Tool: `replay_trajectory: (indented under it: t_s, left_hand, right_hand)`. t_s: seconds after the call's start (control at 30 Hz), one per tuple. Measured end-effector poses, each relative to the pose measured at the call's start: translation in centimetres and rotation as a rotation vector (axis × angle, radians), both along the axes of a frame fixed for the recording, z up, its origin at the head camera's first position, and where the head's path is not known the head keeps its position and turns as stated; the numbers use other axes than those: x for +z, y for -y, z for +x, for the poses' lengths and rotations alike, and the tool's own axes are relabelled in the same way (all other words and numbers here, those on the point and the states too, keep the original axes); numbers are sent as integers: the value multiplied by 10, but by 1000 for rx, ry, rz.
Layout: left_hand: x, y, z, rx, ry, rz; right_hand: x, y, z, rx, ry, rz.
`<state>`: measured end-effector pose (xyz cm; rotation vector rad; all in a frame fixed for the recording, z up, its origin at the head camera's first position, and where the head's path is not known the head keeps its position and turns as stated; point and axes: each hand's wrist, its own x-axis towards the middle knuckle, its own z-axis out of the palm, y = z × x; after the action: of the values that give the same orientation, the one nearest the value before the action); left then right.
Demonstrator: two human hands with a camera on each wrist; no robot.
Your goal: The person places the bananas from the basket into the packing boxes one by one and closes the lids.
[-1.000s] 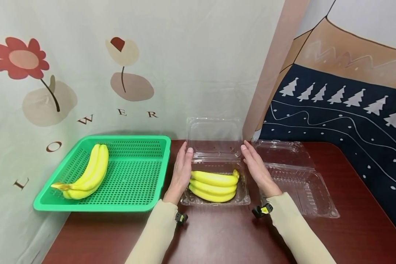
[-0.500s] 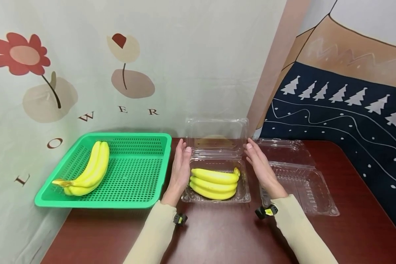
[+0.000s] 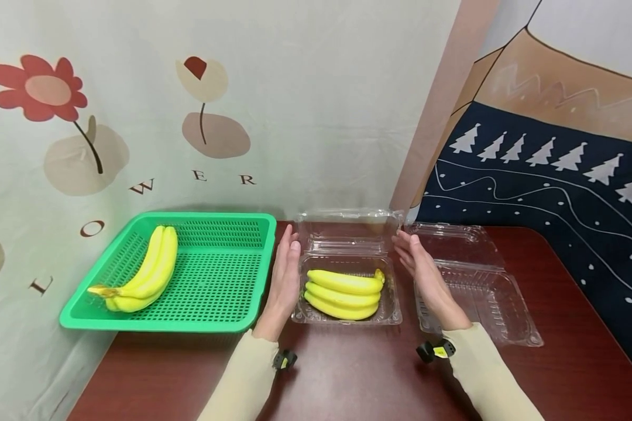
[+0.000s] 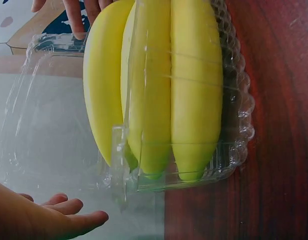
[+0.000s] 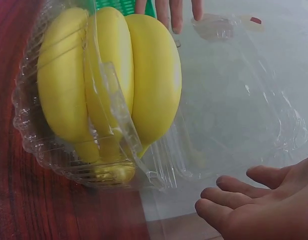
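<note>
A bunch of yellow bananas (image 3: 342, 295) lies in the base of a clear plastic clamshell container (image 3: 395, 316) at mid-table. The container's hinged lid (image 3: 347, 225) stands raised behind the fruit, tilted back. At the container's left side is my left hand (image 3: 284, 275), its fingers extended and pointing away from me. Opposite it, my right hand (image 3: 426, 278) has its fingers extended beside the lid's right edge. Neither hand is curled round anything; whether the fingertips touch the lid I cannot tell. Both wrist views show the bananas (image 4: 154, 90) (image 5: 109, 80) within the clear walls.
On the left, a green plastic basket (image 3: 265, 251) holds another bunch of bananas (image 3: 147, 272). A second clear clamshell container (image 3: 484, 304) lies opened to the right, behind my right forearm. Printed cloth hangs behind the dark red table (image 3: 347, 374).
The lid, upright earlier, has tilted back and now appears lower. My right hand has moved outward to the right, away from the container. My left hand has shifted only slightly.
</note>
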<state>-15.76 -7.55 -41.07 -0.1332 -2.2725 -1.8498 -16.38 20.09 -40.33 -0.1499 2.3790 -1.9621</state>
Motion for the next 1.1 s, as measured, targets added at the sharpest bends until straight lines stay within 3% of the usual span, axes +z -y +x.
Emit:
replay_trajectory:
  t_s: [0.13, 0.6, 1.1]
  left_hand:
    - [0, 2, 7, -7, 7, -34]
    - [-3, 9, 31, -74, 34, -11]
    - [-10, 15, 49, -101, 40, -52]
  right_hand:
    - [1, -2, 6, 9, -13, 1]
    - [3, -7, 26, 57, 26, 37]
    - [-2, -9, 43, 115, 32, 26]
